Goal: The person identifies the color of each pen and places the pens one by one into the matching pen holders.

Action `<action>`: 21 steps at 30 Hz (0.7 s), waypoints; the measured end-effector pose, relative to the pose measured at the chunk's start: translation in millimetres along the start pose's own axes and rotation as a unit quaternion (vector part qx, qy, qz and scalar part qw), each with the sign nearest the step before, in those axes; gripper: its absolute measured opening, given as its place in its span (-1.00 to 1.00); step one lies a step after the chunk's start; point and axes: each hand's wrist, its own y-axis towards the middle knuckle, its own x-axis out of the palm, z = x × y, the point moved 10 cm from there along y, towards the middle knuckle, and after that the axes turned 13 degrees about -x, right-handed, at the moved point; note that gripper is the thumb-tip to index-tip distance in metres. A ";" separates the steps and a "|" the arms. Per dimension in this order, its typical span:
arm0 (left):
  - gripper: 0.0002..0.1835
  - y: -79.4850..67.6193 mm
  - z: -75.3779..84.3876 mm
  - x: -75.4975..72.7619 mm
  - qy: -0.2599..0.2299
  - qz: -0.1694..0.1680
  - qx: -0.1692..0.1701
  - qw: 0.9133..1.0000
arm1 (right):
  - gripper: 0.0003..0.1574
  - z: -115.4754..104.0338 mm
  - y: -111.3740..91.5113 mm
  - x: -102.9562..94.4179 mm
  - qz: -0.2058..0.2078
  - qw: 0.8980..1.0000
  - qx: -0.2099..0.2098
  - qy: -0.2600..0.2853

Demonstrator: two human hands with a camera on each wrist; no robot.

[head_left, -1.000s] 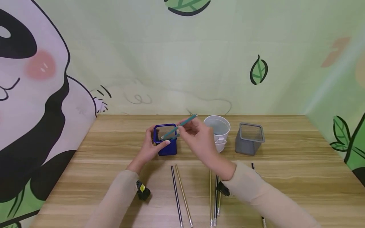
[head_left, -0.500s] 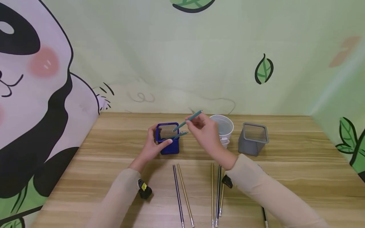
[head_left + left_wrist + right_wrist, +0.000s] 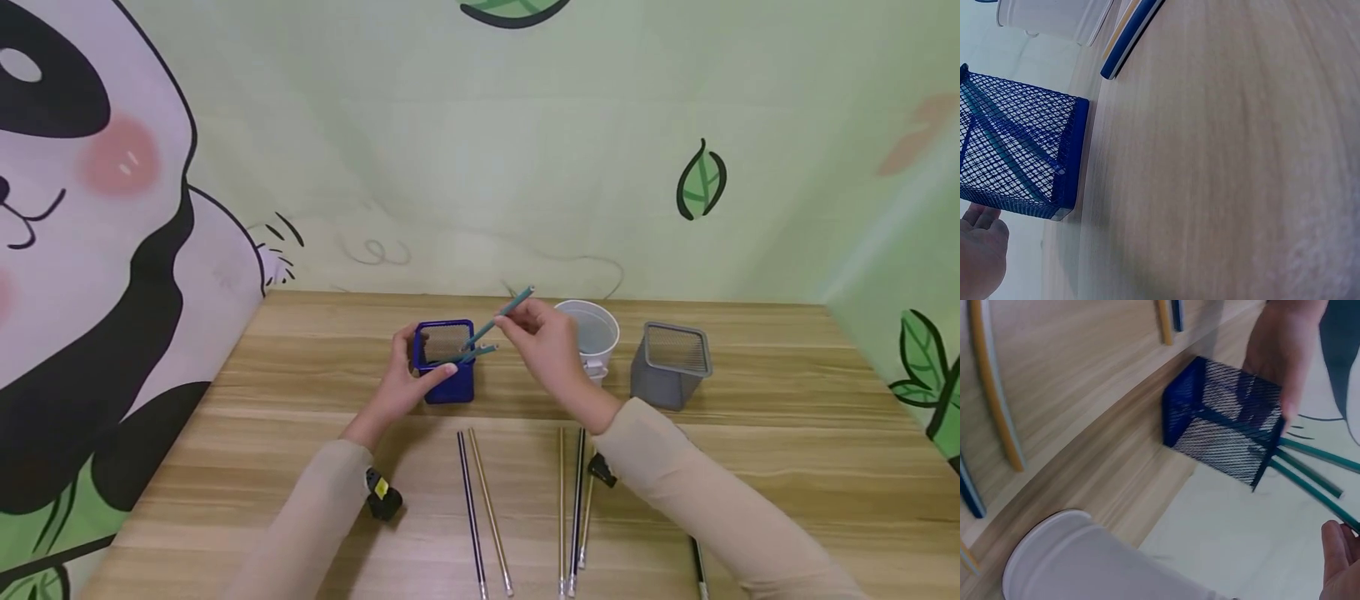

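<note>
My left hand (image 3: pixel 397 383) grips a blue mesh pencil holder (image 3: pixel 450 388), thumb over the front rim and fingers round the left side. Other teal pencils (image 3: pixel 486 349) lean inside it, their ends sticking out over the right rim. My right hand (image 3: pixel 553 350) pinches a teal pencil (image 3: pixel 513 305) between thumb and fingers, slanted with its lower end at the holder's mouth. Through the mesh in the left wrist view, teal pencils (image 3: pixel 1007 156) cross diagonally. The right wrist view shows the holder (image 3: pixel 1222 419) upright beside my left hand (image 3: pixel 1282 353).
Just right of my right hand stands a white bucket (image 3: pixel 600 321), partly covered by it. A grey mesh holder (image 3: pixel 667 379) is farther right. Striped pencils (image 3: pixel 472 508) and gold pencils (image 3: pixel 562 508) lie in front, with a dark pencil (image 3: pixel 699 567) near my right sleeve.
The right hand has moved right relative to the holder, bringing the pencil's lower end from the mouth's left part toward the right rim. The pencil stands steeper. The left hand keeps its grip.
</note>
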 end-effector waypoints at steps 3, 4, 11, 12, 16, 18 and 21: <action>-0.10 0.6 0.0 -0.4 -0.002 0.004 0.006 1.000 | -0.84 6.8 0.6 3.2 -0.012 1.000 0.010 0.000; -0.10 0.6 0.0 -0.5 -0.003 0.004 0.007 1.000 | -0.84 8.5 0.7 4.5 -0.015 1.000 0.014 -0.001; -0.09 0.4 0.3 -1.3 -0.006 0.000 0.004 1.000 | -0.86 12.7 -1.6 18.1 -0.037 0.999 0.028 -0.010; -0.08 0.4 0.2 -1.5 -0.005 0.000 0.002 1.000 | -0.86 12.3 -2.3 20.1 -0.040 0.999 0.028 -0.010; -0.08 0.1 -0.2 -1.9 -0.001 -0.001 -0.005 1.000 | -0.87 11.6 -5.0 25.9 -0.046 0.999 0.023 -0.011; -0.08 -0.2 -0.2 -1.8 0.000 -0.002 -0.010 1.000 | -0.88 11.6 -5.8 27.4 -0.046 0.999 0.017 -0.010; -0.08 -4.1 5.2 -0.7 -0.005 -0.009 -0.015 1.000 | -0.87 11.6 -6.6 27.0 -0.039 0.999 0.011 -0.008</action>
